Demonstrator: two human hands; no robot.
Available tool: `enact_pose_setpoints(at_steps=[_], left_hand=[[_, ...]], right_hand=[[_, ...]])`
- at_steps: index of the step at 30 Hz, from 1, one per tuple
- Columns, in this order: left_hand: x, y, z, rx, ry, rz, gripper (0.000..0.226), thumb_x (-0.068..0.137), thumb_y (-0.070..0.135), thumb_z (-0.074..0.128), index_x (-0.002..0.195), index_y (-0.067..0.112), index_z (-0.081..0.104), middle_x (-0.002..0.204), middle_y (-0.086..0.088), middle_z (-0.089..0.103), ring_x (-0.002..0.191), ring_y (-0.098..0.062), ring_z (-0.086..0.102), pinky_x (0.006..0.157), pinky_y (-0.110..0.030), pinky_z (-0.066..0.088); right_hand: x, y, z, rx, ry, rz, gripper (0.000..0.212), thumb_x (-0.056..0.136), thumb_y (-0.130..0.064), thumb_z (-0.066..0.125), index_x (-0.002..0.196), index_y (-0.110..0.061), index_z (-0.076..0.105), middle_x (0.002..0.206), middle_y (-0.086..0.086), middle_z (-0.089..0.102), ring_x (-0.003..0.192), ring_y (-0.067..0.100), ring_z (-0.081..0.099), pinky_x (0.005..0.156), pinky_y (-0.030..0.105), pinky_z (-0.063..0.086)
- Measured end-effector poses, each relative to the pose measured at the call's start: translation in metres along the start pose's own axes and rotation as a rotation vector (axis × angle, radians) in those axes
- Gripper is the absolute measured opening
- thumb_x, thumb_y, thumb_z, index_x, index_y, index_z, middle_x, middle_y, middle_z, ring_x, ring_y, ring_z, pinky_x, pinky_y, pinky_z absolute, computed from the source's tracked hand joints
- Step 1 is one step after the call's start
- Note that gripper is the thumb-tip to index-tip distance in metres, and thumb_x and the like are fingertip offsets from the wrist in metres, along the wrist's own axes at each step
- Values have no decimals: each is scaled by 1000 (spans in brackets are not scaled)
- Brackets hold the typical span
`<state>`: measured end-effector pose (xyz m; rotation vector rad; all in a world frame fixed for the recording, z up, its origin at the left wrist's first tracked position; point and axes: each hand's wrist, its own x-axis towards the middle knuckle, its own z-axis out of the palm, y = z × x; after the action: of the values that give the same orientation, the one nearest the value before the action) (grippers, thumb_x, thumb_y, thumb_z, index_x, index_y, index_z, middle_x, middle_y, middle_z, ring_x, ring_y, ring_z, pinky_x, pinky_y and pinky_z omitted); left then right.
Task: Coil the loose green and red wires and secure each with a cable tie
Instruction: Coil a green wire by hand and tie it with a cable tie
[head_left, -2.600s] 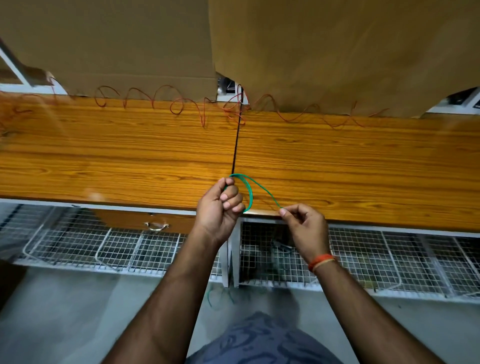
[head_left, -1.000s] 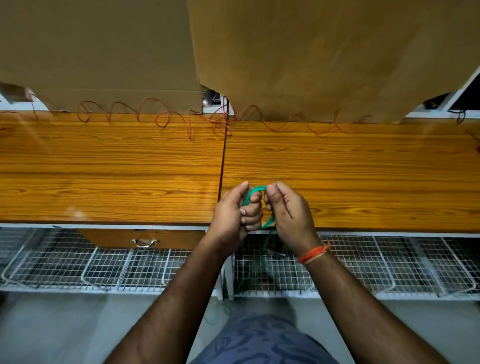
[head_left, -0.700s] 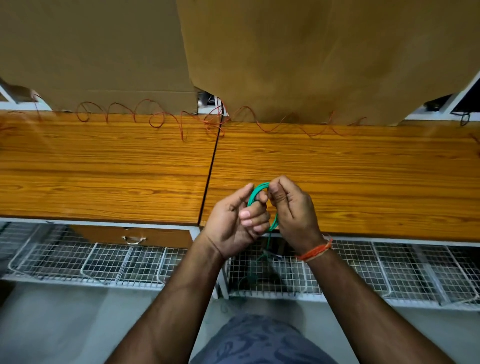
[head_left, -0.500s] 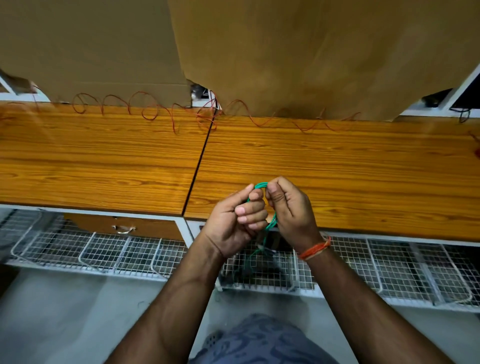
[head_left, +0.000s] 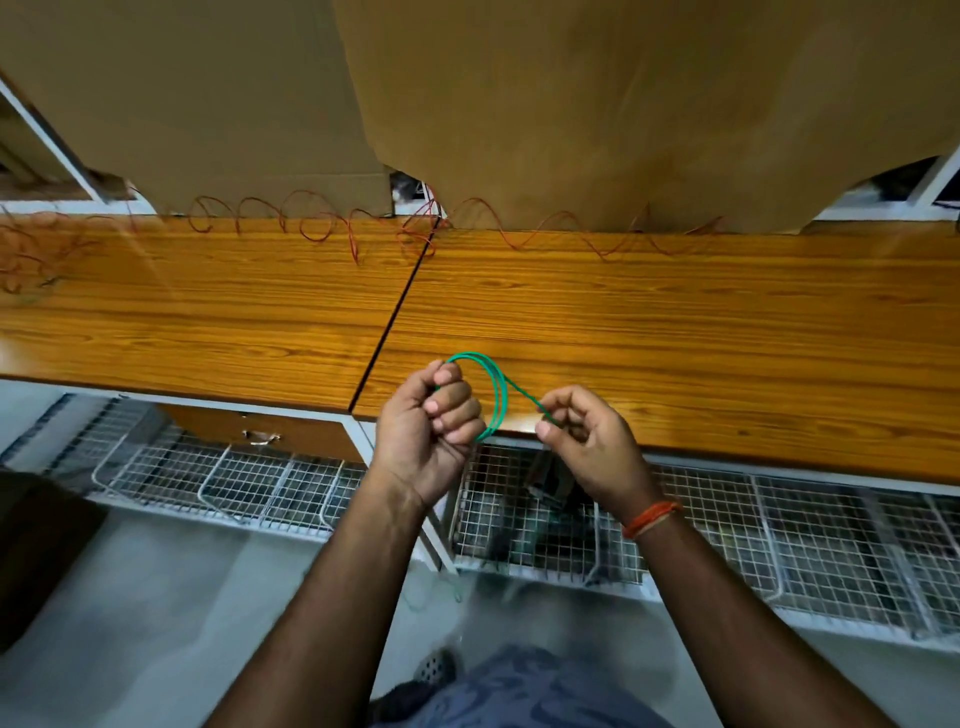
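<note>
Two wooden desks (head_left: 675, 332) butt together along a dark seam, with brown cardboard sheets (head_left: 623, 104) standing behind them and covering most of the background; only slivers of white frame and dark gear show at the gap between the sheets and at the far right, too small to make out. Red wire (head_left: 322, 228) sprawls in loose curls along the back edge of both desks, its left end blurring into a tangle by the picture's edge.

Over the near edge of the right desk, the left hand (head_left: 431, 431) is closed in a fist round a small coil of green wire (head_left: 493, 395), whose loops arch up and out of the fingers. One strand runs from the coil to the right hand (head_left: 587, 441), which pinches it between thumb and forefinger, the other fingers curled. An orange band (head_left: 652, 517) circles that wrist.

Wire baskets (head_left: 779, 545) hang under the desks. Something dark lies in the one below the hands, hard to identify. A drawer (head_left: 260, 431) with a metal handle sits under the left desk. A faint green strand on the floor is blurred.
</note>
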<state>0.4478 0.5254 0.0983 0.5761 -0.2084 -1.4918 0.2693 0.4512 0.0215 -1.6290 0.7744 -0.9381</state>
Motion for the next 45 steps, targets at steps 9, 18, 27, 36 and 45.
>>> enact_pose_setpoints(at_steps=[9, 18, 27, 36, 45], left_hand=[[3, 18, -6, 421, 118, 276, 28, 109, 21, 38, 84, 15, 50, 51, 11, 32, 40, -1, 23, 40, -16, 18], [6, 28, -15, 609, 108, 393, 28, 112, 21, 34, 94, 10, 52, 63, -4, 60, 54, -15, 55, 55, -22, 48], [4, 48, -44, 1510, 25, 687, 26, 106, 34, 44, 87, 27, 60, 66, 11, 57, 61, -6, 52, 57, -30, 40], [-11, 69, -43, 1100, -156, 356, 45, 105, 36, 38, 87, 2, 61, 55, 6, 33, 49, -9, 27, 48, -23, 21], [-10, 70, -40, 549, -275, 141, 27, 105, 27, 42, 84, 12, 52, 54, 8, 29, 44, -5, 24, 46, -20, 24]], right_hand=[[-12, 12, -3, -249, 208, -1, 25, 88, -6, 77, 86, -31, 73, 91, -10, 73, 88, 3, 66, 76, 13, 48], [5, -46, 31, -433, -138, -344, 11, 97, -22, 67, 99, -18, 77, 92, -7, 66, 90, 10, 63, 78, 36, 52], [34, -106, 50, -366, -330, -294, 23, 83, -2, 74, 98, -18, 69, 88, -8, 69, 75, 12, 63, 67, 31, 53], [55, -101, 72, -181, 30, -335, 17, 85, -4, 78, 89, -20, 73, 85, -6, 68, 82, 14, 63, 73, 29, 51], [48, -81, 99, -63, 85, -193, 14, 98, -25, 62, 111, -20, 64, 108, -1, 67, 103, 14, 64, 82, 31, 55]])
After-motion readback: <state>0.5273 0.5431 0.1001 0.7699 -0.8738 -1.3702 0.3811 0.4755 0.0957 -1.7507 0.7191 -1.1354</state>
